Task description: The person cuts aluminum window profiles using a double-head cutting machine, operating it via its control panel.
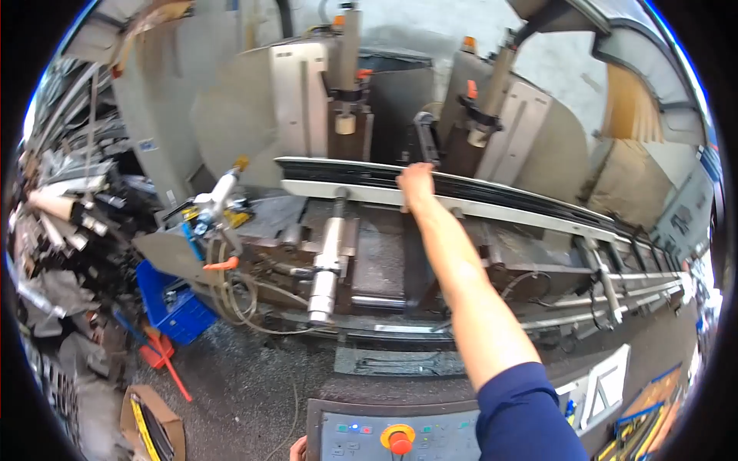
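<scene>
Uneven seating could tip the long white-and-black profile [507,201] near the dark metal bed's [380,257] back edge; right hand [416,183] on it, left hand [298,450] at the grey control panel [442,442], finger closure unclear on both

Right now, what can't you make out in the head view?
All in the head view:
Left hand: mostly cut off by the bottom edge.
Right hand: fingertips at the long profile hidden behind the hand itself.
Control panel: cropped by the bottom edge, partly behind the navy sleeve; markings too small.
</scene>
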Demonstrator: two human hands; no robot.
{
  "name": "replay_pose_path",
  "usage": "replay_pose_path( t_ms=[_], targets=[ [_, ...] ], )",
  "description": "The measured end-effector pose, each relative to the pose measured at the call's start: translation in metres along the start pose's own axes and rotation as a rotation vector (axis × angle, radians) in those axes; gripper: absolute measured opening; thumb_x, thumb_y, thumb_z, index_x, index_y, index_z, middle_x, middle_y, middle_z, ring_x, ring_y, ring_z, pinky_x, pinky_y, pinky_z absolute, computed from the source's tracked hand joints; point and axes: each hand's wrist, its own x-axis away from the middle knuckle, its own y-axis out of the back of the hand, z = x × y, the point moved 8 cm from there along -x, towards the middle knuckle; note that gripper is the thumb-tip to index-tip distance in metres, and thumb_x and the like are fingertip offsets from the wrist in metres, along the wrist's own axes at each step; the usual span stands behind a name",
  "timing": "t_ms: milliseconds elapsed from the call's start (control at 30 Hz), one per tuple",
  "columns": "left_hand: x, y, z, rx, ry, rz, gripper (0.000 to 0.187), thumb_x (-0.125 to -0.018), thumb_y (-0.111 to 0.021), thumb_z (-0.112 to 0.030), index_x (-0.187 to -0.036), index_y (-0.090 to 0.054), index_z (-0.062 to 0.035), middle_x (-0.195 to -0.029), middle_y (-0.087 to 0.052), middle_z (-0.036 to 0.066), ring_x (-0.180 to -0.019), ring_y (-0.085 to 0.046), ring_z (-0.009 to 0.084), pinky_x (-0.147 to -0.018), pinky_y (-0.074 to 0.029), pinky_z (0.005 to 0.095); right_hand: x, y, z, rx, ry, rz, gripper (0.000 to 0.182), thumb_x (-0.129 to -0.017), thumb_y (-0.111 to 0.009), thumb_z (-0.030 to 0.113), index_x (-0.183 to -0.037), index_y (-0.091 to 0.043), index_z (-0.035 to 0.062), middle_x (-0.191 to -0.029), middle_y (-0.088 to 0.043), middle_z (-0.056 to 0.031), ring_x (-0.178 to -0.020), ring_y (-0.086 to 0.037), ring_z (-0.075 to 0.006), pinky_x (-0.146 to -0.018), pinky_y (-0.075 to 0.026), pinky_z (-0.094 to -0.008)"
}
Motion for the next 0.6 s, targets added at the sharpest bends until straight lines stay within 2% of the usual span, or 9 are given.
replay_pose_path(
  t_ms=[67,233,333,400,467,533,600],
  targets=[
    [0.001,0.005,0.001,-0.079,-0.023,-0.069,0.083,-0.07,-0.083,-0.009,-0.141,-0.041,-0.0025,-0.127,-0.055,0.015,-0.115,-0.054,0.026,-0.101,-0.043,0.0382,-0.004,-0.003,0.003,-0.037,-0.008,0.024,0.079,-0.041,-0.091,0.053,-0.108,-0.073,0.0144,-0.112,-0.067,-0.0084,-0.112,-0.06,-0.0295,-0.093,-0.046,-0.0494],
    [-0.003,0.009,0.015,-0.14,-0.077,-0.073,0.082,-0.071,-0.083,-0.009,-0.141,-0.041,-0.0016,-0.128,-0.054,0.016,-0.116,-0.053,0.0263,-0.103,-0.041,0.0375,-0.003,0.004,-0.006,-0.149,-0.005,-0.017,0.077,-0.041,-0.092,0.049,-0.106,-0.073,0.0127,-0.111,-0.066,-0.0078,-0.111,-0.058,-0.0281,-0.091,-0.045,-0.048],
    [-0.001,0.009,0.016,-0.141,-0.028,-0.087,0.081,-0.071,-0.084,-0.01,-0.14,-0.042,-0.0002,-0.127,-0.054,0.016,-0.116,-0.053,0.0255,-0.102,-0.041,0.0371,0.014,-0.01,-0.009,-0.218,-0.06,-0.064,0.092,-0.042,-0.092,0.049,-0.12,-0.065,0.0078,-0.126,-0.058,-0.0101,-0.117,-0.052,-0.0297,-0.094,-0.042,-0.052],
    [0.003,0.011,0.017,-0.131,-0.026,-0.113,0.08,-0.072,-0.084,-0.011,-0.139,-0.042,0.0006,-0.126,-0.055,0.016,-0.115,-0.053,0.0252,-0.102,-0.042,0.0371,0.051,-0.009,-0.02,-0.393,-0.112,-0.191,0.094,-0.062,-0.082,0.052,-0.142,-0.049,0.0148,-0.152,-0.037,-0.012,-0.136,-0.036,-0.0392,-0.106,-0.029,-0.0637],
    [0.001,0.009,0.015,-0.118,-0.084,-0.077,0.077,-0.074,-0.084,-0.012,-0.138,-0.043,0.0017,-0.124,-0.057,0.015,-0.114,-0.054,0.0241,-0.101,-0.042,0.0369,0.099,0.012,-0.031,-0.781,0.04,0.08,0.103,-0.065,-0.08,0.053,-0.15,-0.035,0.0142,-0.161,-0.021,-0.0095,-0.146,-0.019,-0.04,-0.109,-0.016,-0.0716],
    [0.004,0.008,0.011,-0.139,-0.132,-0.076,0.075,-0.075,-0.084,-0.014,-0.137,-0.044,0.0019,-0.122,-0.058,0.015,-0.112,-0.055,0.0243,-0.099,-0.043,0.0362,0.161,0.026,-0.019,-0.759,0.242,-0.061,0.1,-0.068,-0.078,0.054,-0.149,-0.037,0.0136,-0.162,-0.016,-0.0078,-0.148,-0.014,-0.0395,-0.108,-0.01,-0.0753],
    [0.002,0.01,0.02,-0.062,-0.14,-0.098,0.075,-0.075,-0.084,-0.014,-0.137,-0.045,0.0019,-0.12,-0.06,0.015,-0.109,-0.057,0.0248,-0.097,-0.045,0.0354,0.254,0.054,-0.023,-0.873,0.357,-0.28,0.092,-0.072,-0.076,0.054,-0.147,-0.04,0.014,-0.161,-0.02,-0.0095,-0.146,-0.017,-0.0407,-0.107,-0.012,-0.0751]
  ],
)
